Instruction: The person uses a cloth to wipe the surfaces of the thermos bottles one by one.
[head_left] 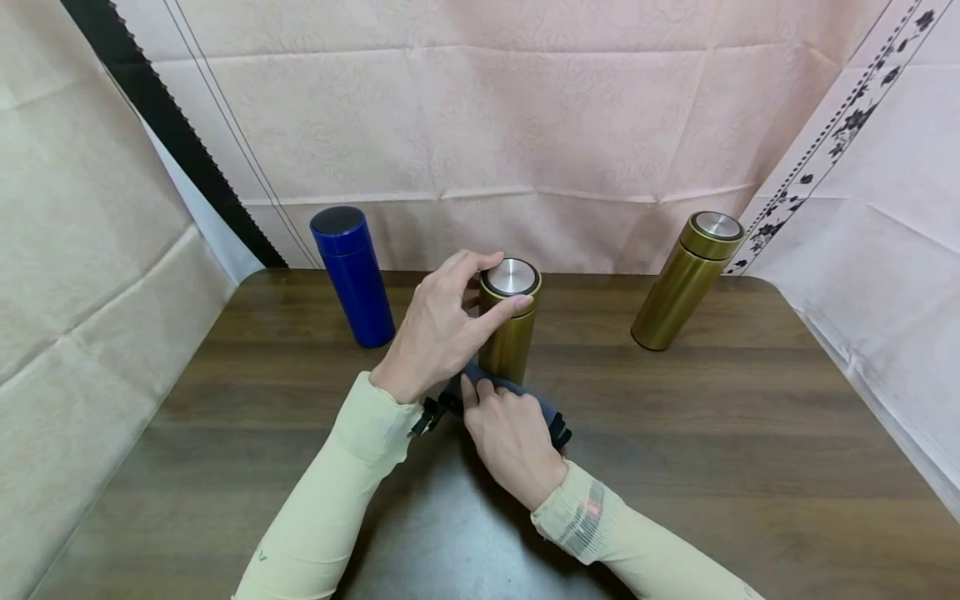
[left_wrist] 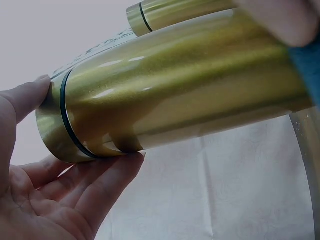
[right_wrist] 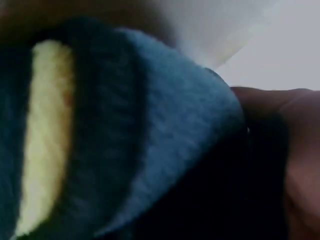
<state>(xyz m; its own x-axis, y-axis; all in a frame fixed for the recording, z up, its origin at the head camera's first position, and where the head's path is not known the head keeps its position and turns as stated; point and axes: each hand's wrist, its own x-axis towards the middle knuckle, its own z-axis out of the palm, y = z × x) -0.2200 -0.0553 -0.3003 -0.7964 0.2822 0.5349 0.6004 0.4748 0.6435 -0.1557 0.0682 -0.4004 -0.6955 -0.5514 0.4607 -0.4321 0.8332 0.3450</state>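
Left hand (head_left: 437,327) grips gold flask (head_left: 510,346); blue flask (head_left: 354,279) nearby.

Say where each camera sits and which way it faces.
Head: on the head, facing forward and down at the table; left hand, right hand and sleeves show.
Left wrist: on that wrist, facing the held gold bottle; fingers show, plus a blurred fingertip top right.
Right wrist: on that wrist, facing the cloth; blurred skin at right.
Head and left wrist share that gold bottle.
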